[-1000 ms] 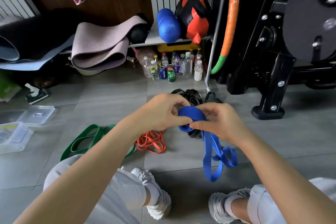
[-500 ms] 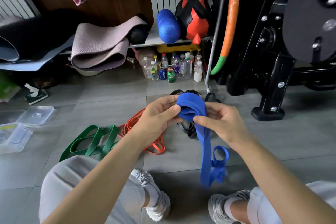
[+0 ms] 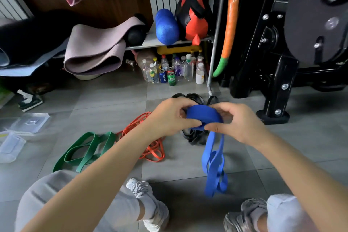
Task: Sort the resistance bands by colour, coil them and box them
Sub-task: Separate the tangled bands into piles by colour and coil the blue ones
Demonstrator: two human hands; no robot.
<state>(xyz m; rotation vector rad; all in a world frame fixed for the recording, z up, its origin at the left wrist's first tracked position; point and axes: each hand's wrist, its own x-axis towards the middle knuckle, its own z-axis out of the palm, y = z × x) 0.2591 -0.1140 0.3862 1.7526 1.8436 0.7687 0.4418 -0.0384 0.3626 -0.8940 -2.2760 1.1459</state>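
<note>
My left hand (image 3: 170, 117) and right hand (image 3: 238, 121) both pinch the coiled top of the blue resistance band (image 3: 204, 117) above the floor. Its loose tail hangs straight down, long axis vertical, toward my shoes.

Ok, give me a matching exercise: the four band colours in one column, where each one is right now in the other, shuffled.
1. blue resistance band
2. green resistance band
3. orange resistance band
4. black resistance bands

A. on the floor, leftmost
B. on the floor, farthest from the person, partly hidden
C. gripped by left hand and right hand, partly coiled
D. on the floor between green and black

Pairs: 1-C, 2-A, 3-D, 4-B
</note>
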